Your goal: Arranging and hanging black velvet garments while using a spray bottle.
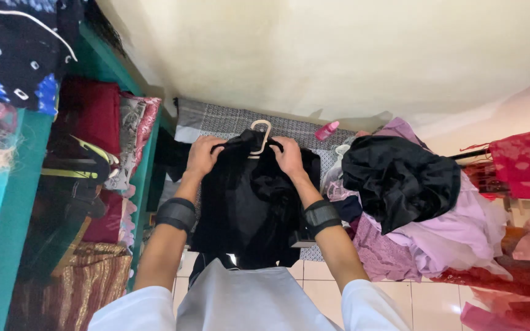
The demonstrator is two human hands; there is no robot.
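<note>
Bottle: a small pink bottle (327, 130) lies tilted against the wall, on the far edge of my grey patterned mat (216, 119), just left of the clothes pile (412, 202).
Labels, signs, screens: I see none.

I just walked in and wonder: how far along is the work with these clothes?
Done: folded clothes sit stacked on the green shelf at the left. In hand: the left hand and right hand grip a black garment at its shoulders, on a pale hanger. Left: a loose pile of black, lilac and pink clothes lies unsorted at the right.
</note>
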